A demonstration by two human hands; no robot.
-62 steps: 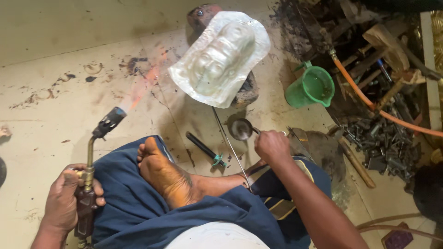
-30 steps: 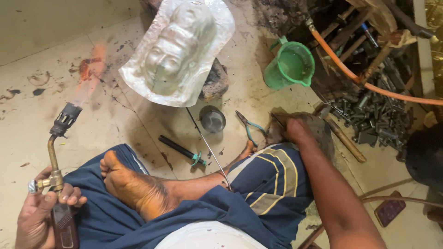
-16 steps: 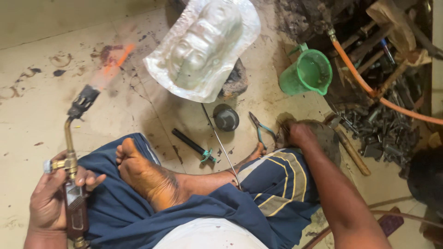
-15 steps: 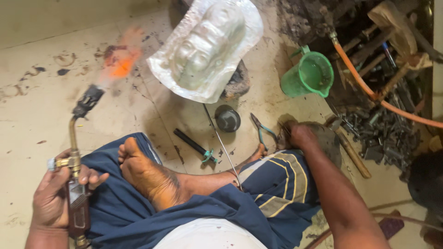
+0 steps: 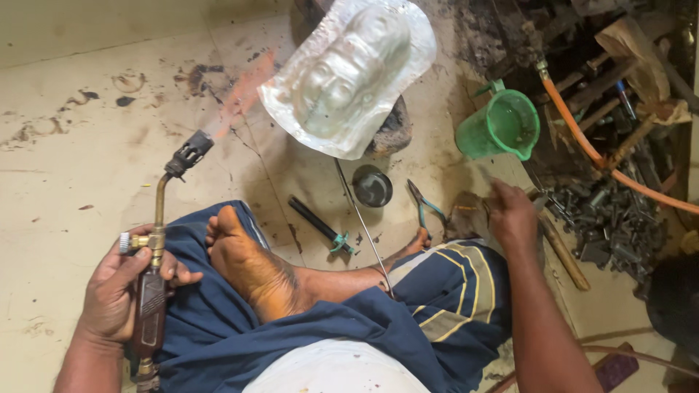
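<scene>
My left hand (image 5: pixel 113 302) is shut around the handle of a brass gas torch (image 5: pixel 155 240). The torch's black nozzle (image 5: pixel 189 151) points up and right, and an orange flame (image 5: pixel 244 87) blows toward a silver embossed metal sheet (image 5: pixel 349 73) bearing a face in relief. The sheet rests on a dark block (image 5: pixel 393 129). My right hand (image 5: pixel 510 215) hovers by a brownish lump (image 5: pixel 466 215) and a wooden-handled tool (image 5: pixel 564 256), with its fingers curled. Motion blur hides whether it holds anything. I sit cross-legged, one bare foot (image 5: pixel 251 266) on my blue cloth.
On the floor lie a small metal cup (image 5: pixel 373 188), teal-handled pliers (image 5: pixel 426 207), a black tool with a teal end (image 5: pixel 320 225) and a thin rod (image 5: pixel 364 218). A green jug (image 5: pixel 502 127), an orange hose (image 5: pixel 604 156) and a heap of metal punches (image 5: pixel 611 218) crowd the right.
My right hand has lifted off the brownish lump by the pliers and shifted right toward the punch heap. The lit torch stays in my left hand, its flame still aimed near the sheet.
</scene>
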